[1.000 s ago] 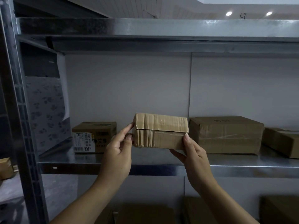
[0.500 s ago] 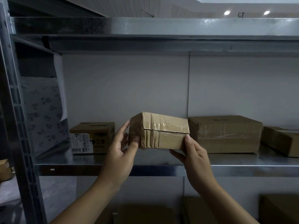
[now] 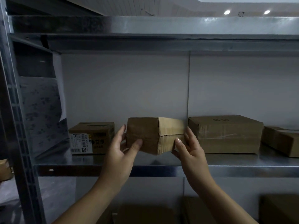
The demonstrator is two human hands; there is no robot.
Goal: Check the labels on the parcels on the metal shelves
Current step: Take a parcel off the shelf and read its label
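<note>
A small taped cardboard parcel (image 3: 150, 135) is held just above the metal shelf (image 3: 242, 170), turned so one corner faces me. My left hand (image 3: 121, 149) grips its left face, thumb on the front and fingers behind. My right hand (image 3: 189, 149) holds its right end, thumb pressed on the taped seam. No label shows on the faces I see. A box with a white barcode label (image 3: 92, 138) stands on the shelf to the left.
A bigger taped box (image 3: 226, 135) sits right of the held parcel, and another box (image 3: 281, 141) lies at the far right. A steel upright (image 3: 17, 126) runs down the left. More boxes (image 3: 145, 215) lie in shadow on the shelf below.
Both hands have rotated the parcel about its vertical axis, so its darker side face now points at me. My left thumb moved onto the front face.
</note>
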